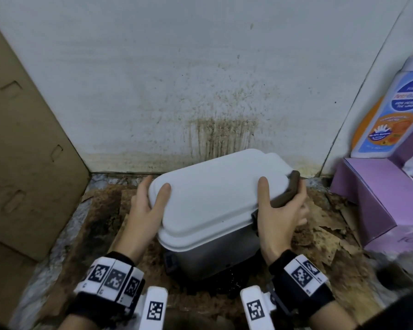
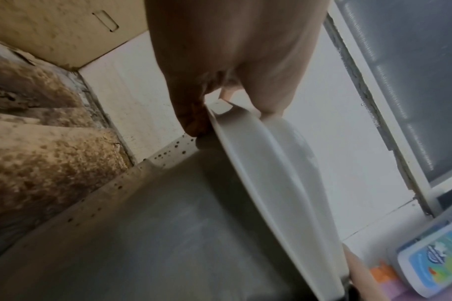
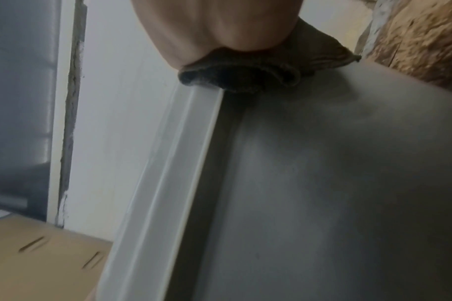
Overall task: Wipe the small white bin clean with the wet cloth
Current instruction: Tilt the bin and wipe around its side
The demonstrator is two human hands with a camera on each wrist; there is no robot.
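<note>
The small white bin (image 1: pixel 212 256) stands on the stained floor against the wall, its white lid (image 1: pixel 212 194) on top. My left hand (image 1: pixel 156 185) grips the lid's left end, thumb on top and fingers round the edge. At the lid's right end my right hand (image 1: pixel 283 207) holds a dark brown wet cloth (image 1: pixel 289 194) against the rim, thumb lying on the lid. In the left wrist view the left hand (image 2: pixel 219 51) pinches the lid's edge (image 2: pixel 265 163) above the grey wall (image 2: pixel 168 234). In the right wrist view the cloth (image 3: pixel 245 75) is bunched under the right hand (image 3: pixel 219 26) at the rim (image 3: pixel 168 173).
A cardboard box (image 1: pixel 22 151) stands close on the left. A purple box (image 1: pixel 372 198) and a blue-labelled bottle (image 1: pixel 391 110) crowd the right. The wall (image 1: pixel 219 136) behind the bin is streaked brown. Torn, stained cardboard (image 1: pixel 105 222) covers the floor.
</note>
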